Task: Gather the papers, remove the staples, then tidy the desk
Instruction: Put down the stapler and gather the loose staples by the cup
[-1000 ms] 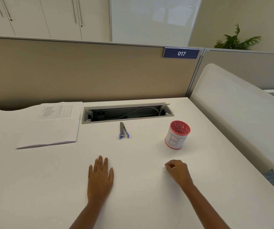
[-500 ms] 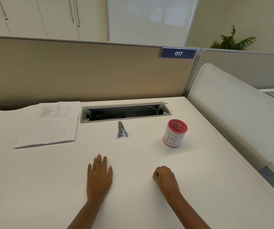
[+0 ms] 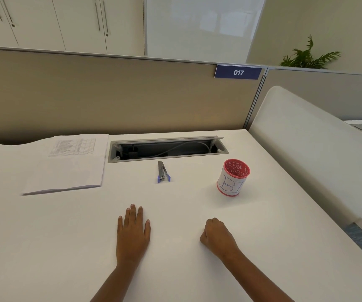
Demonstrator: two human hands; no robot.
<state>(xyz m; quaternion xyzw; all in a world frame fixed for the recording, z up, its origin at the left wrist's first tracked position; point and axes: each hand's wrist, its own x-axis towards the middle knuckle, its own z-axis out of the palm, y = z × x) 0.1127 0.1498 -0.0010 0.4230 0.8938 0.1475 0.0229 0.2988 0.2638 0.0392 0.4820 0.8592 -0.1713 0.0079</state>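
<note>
A stack of white papers [image 3: 68, 166] lies at the far left of the white desk [image 3: 44, 247], its top sheet printed with a table. A small grey and blue staple remover [image 3: 163, 172] lies in the middle, just in front of the cable slot. A red cup [image 3: 232, 177] with a white hand-lettered label stands to the right. My left hand [image 3: 133, 233] rests flat on the desk, fingers spread, holding nothing. My right hand [image 3: 217, 237] is curled into a fist on the desk, below and left of the cup; whether it holds anything is hidden.
An open grey cable slot [image 3: 167, 149] with a cable inside runs along the back of the desk. A beige partition [image 3: 110, 94] with a "017" sign [image 3: 237, 72] stands behind. A white curved divider [image 3: 306, 149] borders the right side.
My right hand has slid left and back toward me, away from the cup, staying curled. My left hand has stayed flat in place.
</note>
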